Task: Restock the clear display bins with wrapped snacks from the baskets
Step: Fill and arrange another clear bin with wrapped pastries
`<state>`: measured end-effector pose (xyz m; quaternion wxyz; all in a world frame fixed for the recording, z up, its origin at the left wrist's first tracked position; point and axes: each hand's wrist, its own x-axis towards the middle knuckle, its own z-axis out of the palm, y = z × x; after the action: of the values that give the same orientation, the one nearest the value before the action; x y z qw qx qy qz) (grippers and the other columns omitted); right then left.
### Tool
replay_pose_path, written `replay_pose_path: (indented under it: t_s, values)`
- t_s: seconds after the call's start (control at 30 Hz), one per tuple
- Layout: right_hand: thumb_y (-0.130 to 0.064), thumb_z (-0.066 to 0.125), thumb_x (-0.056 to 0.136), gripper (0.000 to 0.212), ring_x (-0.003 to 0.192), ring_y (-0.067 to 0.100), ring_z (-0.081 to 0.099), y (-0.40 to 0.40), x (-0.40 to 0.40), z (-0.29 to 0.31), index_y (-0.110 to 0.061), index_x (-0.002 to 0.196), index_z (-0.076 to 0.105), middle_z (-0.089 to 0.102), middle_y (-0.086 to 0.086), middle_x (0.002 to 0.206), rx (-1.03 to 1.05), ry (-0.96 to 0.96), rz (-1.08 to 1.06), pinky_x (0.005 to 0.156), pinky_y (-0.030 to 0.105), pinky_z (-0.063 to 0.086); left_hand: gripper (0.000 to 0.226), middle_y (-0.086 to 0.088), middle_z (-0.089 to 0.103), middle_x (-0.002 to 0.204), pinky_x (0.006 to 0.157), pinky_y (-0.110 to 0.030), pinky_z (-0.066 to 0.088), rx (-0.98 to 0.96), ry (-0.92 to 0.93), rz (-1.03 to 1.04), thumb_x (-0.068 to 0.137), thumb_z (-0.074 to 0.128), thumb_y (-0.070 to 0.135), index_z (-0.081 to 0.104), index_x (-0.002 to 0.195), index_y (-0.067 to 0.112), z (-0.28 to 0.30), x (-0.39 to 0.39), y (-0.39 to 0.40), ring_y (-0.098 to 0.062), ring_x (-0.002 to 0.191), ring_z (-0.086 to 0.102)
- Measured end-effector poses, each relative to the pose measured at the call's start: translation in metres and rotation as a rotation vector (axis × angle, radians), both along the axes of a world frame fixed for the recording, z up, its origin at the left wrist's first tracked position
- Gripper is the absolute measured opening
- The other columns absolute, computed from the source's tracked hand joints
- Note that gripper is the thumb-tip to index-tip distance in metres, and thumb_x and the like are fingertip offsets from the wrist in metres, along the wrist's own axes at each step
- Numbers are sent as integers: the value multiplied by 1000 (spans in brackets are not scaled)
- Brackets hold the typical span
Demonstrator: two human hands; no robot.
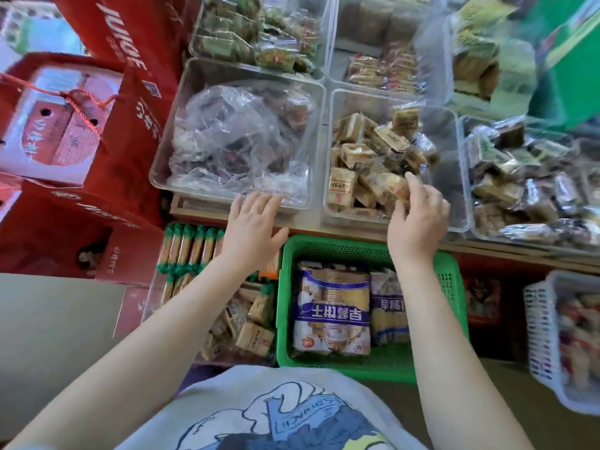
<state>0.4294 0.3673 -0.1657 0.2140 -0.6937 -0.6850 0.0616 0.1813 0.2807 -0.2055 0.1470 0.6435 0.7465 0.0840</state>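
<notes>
Restocking the middle clear plastic display bin from the green perforated plastic basket.
Your right hand reached over the bin's front wall, fingers curled around 1 tan wrapped snack, held low over the pile, probably so it would settle among the others. Your left hand hovered flat, fingers spread and holding nothing, at the front edge of the neighbouring clear bin of crumpled film, likely for balance. Large blue-and-white biscuit packs remained in the basket.

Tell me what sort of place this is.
Most likely a small shop's snack section. Clear display bins hold loose wrapped snacks, a green basket of packaged stock sits below them, and red gift boxes are stacked at the left.
</notes>
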Motion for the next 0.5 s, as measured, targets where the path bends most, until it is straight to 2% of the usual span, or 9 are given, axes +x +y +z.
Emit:
replay_pose_path:
  t_s: [0.07,0.13,0.2,0.27,0.37,0.43,0.5]
  values:
    - [-20,51,98,51,135,33,38,5,11,-10,-22,148,43,50,10,144,-247,-124,14,112,51,32,64,-3,34,157,124,-46,5,5,29,-18,96,50,42,28,153,22,-6,0,-3,-22,149,19]
    - [-34,45,100,58,146,30,26,3,17,-18,-22,155,30,37,8,157,-417,-158,28,120,54,18,64,-3,38,154,124,-46,6,21,19,-15,94,52,38,31,152,21,-6,0,-2,-23,148,22]
    - [-49,38,100,65,150,27,18,-3,20,-22,-22,157,24,28,6,162,-466,-211,20,120,55,11,65,-3,38,153,124,-46,4,4,13,-13,93,53,37,31,152,20,-5,-1,-1,-24,148,21]
    - [-61,28,99,70,151,28,15,-2,23,-23,-20,157,26,28,9,162,-490,-224,-40,119,56,8,68,-3,34,155,124,-46,1,-22,25,-34,93,53,38,26,153,21,-5,-1,0,-24,149,18]
    - [-60,30,100,66,143,32,30,7,25,-26,-15,145,47,43,16,150,-437,-186,-142,119,57,12,72,-1,29,157,124,-44,-1,-48,20,-76,93,53,39,20,155,23,-6,-6,-1,-23,150,14]
    - [-50,43,100,51,129,35,43,11,17,-23,-10,126,59,53,18,134,-290,-186,-158,115,55,22,72,-1,29,158,124,-44,-1,-54,0,-82,93,53,39,20,155,23,-5,-9,0,-23,150,14]
    - [-34,55,95,29,112,35,50,9,-1,-19,-7,104,60,58,16,116,-104,-137,-101,104,50,35,71,-3,31,158,124,-43,1,-11,-31,-84,93,55,36,25,155,21,-5,-9,0,-22,150,17]
